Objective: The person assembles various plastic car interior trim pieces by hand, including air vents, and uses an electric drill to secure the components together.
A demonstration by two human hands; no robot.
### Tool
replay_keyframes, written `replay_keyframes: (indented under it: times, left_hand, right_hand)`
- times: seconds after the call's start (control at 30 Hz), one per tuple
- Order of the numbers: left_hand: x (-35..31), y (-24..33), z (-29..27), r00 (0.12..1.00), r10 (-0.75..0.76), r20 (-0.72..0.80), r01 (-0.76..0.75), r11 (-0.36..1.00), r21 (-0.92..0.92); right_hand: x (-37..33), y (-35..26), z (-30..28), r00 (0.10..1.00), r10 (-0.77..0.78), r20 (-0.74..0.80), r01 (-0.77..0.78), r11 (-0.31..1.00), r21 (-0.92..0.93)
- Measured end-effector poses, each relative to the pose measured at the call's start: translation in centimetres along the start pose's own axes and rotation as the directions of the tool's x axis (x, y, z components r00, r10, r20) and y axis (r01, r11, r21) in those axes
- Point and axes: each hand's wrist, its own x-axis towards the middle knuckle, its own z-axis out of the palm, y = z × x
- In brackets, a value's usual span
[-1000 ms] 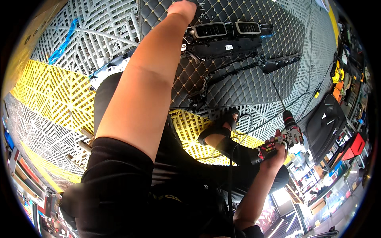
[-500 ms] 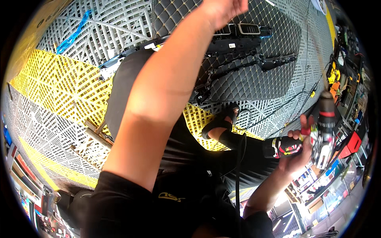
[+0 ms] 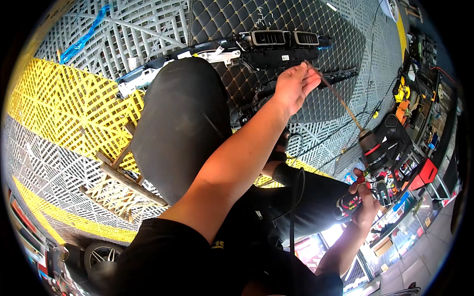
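My right hand [image 3: 364,204] is wrapped round the handle of a black and red cordless drill [image 3: 373,150]. A long thin drill bit [image 3: 345,103] slants from its chuck up and to the left. At the bit's far end my left hand [image 3: 296,89] has its thumb and fingertips pinched together; anything tiny between them is too small to make out. Just beyond that hand lies a long black dashboard trim panel [image 3: 269,60] with two air vents [image 3: 269,37]. Several small pale pieces [image 3: 264,17] lie behind it on the black quilted mat [image 3: 217,19].
Grey and yellow grid tiles [image 3: 74,103] make up the floor. To my left stands a low wooden stool [image 3: 121,180], with a car wheel [image 3: 101,254] nearby. A blue plastic strip [image 3: 84,37] lies far left. Crowded shelves with a red container [image 3: 425,172] line the right.
My left hand has come back from the far side of the trim panel to the bit's tip. The drill has swung leftward, its bit now slanting toward that hand.
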Motion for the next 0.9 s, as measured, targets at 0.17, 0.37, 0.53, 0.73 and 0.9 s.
replay_keyframes:
  times: [0.17, 0.37, 0.53, 0.73, 0.9]
  left_hand:
    - [0.7, 0.5, 0.2, 0.997, 0.023, -0.078, -0.024, 1.000, -0.011]
    - [1.3, 2.0, 0.7, 0.980, 0.092, -0.175, -0.099, 0.995, -0.032]
    - [1.6, 2.6, 0.1, 0.977, 0.149, -0.155, -0.150, 0.989, 0.006]
    - [2.4, 2.5, -1.7, 0.970, 0.160, -0.184, -0.172, 0.984, -0.053]
    - [3.2, 2.6, -2.8, 0.933, 0.177, -0.314, -0.226, 0.966, -0.127]
  right_hand:
    - [0.9, 1.1, -0.8, 0.999, 0.031, 0.024, -0.029, 0.998, -0.053]
    - [2.6, -0.4, 0.3, 0.996, 0.061, 0.068, -0.060, 0.998, -0.014]
    - [4.8, 0.9, -1.4, 0.995, 0.052, 0.087, -0.050, 0.999, -0.019]
    - [9.2, 0.9, -1.9, 0.967, 0.153, 0.204, -0.166, 0.985, 0.045]
    - [11.8, -1.2, 0.3, 0.947, 0.133, 0.292, -0.126, 0.991, -0.042]
